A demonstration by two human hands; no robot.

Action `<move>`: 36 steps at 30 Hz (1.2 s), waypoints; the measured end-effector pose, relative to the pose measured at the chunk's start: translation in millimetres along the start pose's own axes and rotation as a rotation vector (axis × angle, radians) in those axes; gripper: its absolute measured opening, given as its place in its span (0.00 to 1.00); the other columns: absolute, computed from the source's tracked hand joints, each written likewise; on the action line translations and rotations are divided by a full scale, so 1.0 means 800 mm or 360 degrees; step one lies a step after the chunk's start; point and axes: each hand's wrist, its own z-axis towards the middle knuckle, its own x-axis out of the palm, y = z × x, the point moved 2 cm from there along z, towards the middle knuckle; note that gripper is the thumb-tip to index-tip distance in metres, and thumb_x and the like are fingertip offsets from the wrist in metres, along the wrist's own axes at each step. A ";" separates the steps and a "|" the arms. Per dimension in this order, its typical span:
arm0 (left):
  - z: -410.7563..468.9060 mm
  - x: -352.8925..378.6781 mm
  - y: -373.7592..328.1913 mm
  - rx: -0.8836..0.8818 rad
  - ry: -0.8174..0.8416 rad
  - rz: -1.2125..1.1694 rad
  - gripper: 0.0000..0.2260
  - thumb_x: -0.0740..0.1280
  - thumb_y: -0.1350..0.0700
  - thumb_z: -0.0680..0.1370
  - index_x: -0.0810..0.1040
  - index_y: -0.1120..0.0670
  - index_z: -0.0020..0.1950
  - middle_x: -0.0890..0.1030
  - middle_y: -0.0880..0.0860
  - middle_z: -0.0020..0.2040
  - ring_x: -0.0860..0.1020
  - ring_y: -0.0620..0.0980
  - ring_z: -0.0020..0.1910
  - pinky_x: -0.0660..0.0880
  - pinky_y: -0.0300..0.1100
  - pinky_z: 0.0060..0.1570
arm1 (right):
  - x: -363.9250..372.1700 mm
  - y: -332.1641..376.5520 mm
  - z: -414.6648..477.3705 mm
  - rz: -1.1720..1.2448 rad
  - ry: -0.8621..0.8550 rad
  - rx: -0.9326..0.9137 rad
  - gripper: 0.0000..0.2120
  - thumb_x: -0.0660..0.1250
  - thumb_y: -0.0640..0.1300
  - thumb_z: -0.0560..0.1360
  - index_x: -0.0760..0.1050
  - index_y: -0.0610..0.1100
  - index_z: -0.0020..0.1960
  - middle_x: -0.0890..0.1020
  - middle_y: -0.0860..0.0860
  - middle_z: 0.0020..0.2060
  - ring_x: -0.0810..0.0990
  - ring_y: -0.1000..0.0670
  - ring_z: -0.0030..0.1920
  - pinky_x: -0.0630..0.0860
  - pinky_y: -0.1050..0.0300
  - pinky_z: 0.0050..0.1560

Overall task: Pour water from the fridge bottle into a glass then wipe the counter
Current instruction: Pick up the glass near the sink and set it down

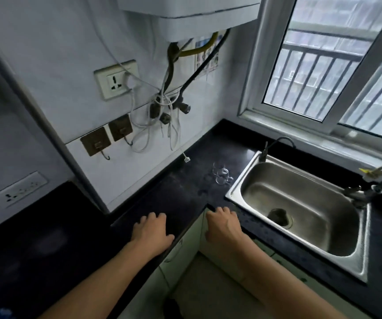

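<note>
l hand [151, 229], r hand [223, 224] on counter [185, 187] edge

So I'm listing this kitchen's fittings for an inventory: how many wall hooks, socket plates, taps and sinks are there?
Wall hooks: 2
Socket plates: 2
Taps: 2
Sink: 1
Total: 7

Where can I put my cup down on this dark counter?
The widest bare patch of the dark speckled stone counter lies between the white wall, the clear drinking glass and the left hand. The dark stretch left of that hand looks free too. It is crowded beside the stainless steel sink, where the glass stands.
</note>
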 end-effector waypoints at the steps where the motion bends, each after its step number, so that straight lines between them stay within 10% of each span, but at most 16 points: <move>1: 0.011 -0.002 -0.005 0.0019 -0.0005 0.0008 0.26 0.66 0.38 0.77 0.69 0.50 0.70 0.73 0.54 0.67 0.72 0.56 0.66 0.72 0.53 0.62 | -0.002 -0.008 0.008 0.0004 0.0007 0.0023 0.13 0.66 0.45 0.73 0.75 0.45 0.57 0.76 0.45 0.56 0.72 0.40 0.59 0.68 0.47 0.58; 18: 0.222 -0.040 -0.099 0.0392 -0.0032 0.0351 0.23 0.66 0.38 0.77 0.70 0.51 0.66 0.75 0.55 0.65 0.74 0.58 0.65 0.70 0.53 0.64 | -0.013 -0.137 0.141 0.0035 -0.0008 0.0394 0.13 0.68 0.49 0.73 0.77 0.46 0.56 0.80 0.45 0.54 0.76 0.41 0.56 0.71 0.51 0.51; 36: 0.278 -0.036 -0.150 -0.0049 -0.0015 0.0318 0.22 0.67 0.42 0.77 0.70 0.51 0.66 0.76 0.56 0.65 0.73 0.59 0.65 0.67 0.55 0.65 | -0.006 -0.218 0.369 0.0302 0.0127 0.0173 0.21 0.66 0.53 0.72 0.71 0.46 0.61 0.77 0.44 0.53 0.79 0.40 0.52 0.71 0.50 0.44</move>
